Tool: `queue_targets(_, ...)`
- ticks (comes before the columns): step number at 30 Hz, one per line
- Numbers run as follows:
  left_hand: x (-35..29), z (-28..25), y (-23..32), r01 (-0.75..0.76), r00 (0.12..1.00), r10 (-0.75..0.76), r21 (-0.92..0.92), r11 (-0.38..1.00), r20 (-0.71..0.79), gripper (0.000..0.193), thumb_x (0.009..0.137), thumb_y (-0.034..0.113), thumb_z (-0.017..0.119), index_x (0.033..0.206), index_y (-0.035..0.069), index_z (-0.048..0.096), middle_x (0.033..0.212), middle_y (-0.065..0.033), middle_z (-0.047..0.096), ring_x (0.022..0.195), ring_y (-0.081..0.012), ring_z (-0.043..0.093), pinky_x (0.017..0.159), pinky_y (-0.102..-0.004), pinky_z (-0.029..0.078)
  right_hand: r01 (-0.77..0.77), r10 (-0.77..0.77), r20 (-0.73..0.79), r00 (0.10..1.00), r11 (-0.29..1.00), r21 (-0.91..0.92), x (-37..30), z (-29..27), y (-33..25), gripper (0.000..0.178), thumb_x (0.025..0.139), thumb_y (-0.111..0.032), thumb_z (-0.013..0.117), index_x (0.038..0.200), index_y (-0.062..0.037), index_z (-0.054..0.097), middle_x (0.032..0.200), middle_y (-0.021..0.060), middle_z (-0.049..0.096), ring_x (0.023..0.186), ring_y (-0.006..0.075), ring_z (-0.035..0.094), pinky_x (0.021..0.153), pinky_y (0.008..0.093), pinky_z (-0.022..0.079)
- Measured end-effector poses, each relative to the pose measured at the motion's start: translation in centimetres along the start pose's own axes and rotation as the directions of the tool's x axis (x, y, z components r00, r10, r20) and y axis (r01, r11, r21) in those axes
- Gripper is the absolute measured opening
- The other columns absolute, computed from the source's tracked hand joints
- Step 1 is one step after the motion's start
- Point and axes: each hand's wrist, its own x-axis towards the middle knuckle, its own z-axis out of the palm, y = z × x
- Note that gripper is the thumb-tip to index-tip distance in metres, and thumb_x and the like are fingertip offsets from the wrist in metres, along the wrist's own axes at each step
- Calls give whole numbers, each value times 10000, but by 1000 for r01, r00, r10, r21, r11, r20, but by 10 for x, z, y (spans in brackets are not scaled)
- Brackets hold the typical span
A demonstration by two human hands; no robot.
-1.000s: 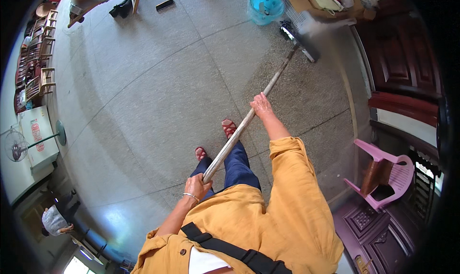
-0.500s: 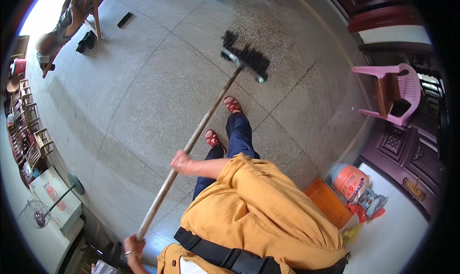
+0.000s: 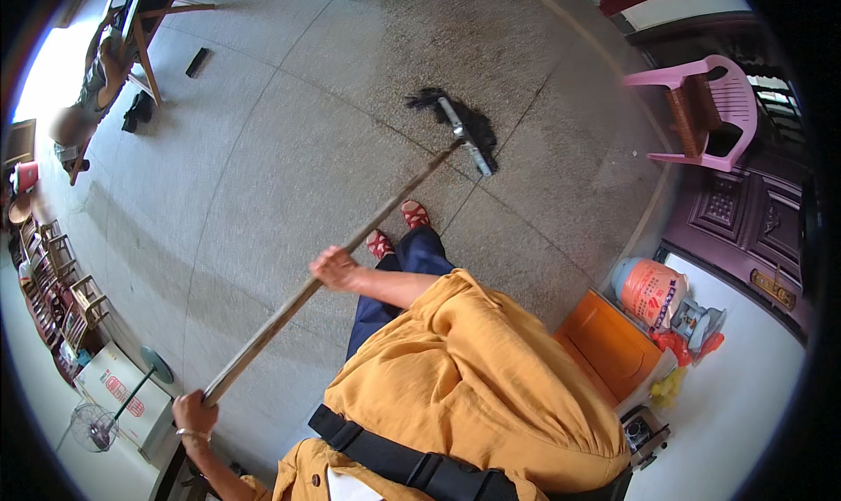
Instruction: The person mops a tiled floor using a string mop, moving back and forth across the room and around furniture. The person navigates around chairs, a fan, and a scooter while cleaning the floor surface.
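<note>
A mop (image 3: 460,137) with a dark, shaggy head lies against the grey tiled floor ahead of my feet. Its long wooden handle (image 3: 372,225) slants down toward my lower left. My left hand (image 3: 194,413), with a bracelet at the wrist, is closed around the handle's top end. Farther down the shaft, my right hand (image 3: 335,268) is wrapped round it. The floor around the mop head looks darker and speckled. My feet in red sandals (image 3: 414,214) stand close together behind the mop head.
A pink plastic chair (image 3: 741,107) stands right, near a dark door. By my right side are an orange cabinet (image 3: 604,339) and a bagged bundle (image 3: 650,292). Far left, a person (image 3: 105,72) reclines on a chair. A fan (image 3: 95,426) and small wooden chairs (image 3: 86,298) line the left.
The mop head has come nearer and slightly right. My left hand has moved up and left with the handle's end. My feet have drawn closer together.
</note>
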Motion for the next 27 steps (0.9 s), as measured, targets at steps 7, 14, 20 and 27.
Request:
queue_targets(7,85,39,193,-204,971,221,-159,966,96,202,679,271,569,684,70,575,660,-160,584,661,-352,570,610,-435,455,-268,378,538,753,924,-275,-102,-124,168,108,663,-174,574,757,-124,594,770,93,611,761,276,586,698,405,448)
queue_targets(14,68,34,274,-180,921,297,-401,898,252,352,700,401,625,758,61,557,706,-172,593,702,-355,575,637,-421,452,-339,605,556,569,789,-512,-166,-163,206,112,671,-184,561,726,-145,650,769,70,622,813,252,582,727,384,443)
queue_targets(20,29,-30,112,-89,983,93,-29,996,158,386,669,405,649,645,37,535,620,-165,557,600,-346,545,533,-412,418,-436,389,607,693,897,-76,-57,-74,64,194,678,-227,529,728,-83,649,708,115,625,675,260,618,544,392,479)
queue_targets(27,22,-161,37,177,964,-133,181,967,-231,459,860,362,442,645,-9,604,583,-210,536,536,-370,517,507,-454,370,-118,128,-235,963,992,53,25,-49,-28,122,679,-241,456,677,-139,387,597,29,423,559,209,475,494,384,359)
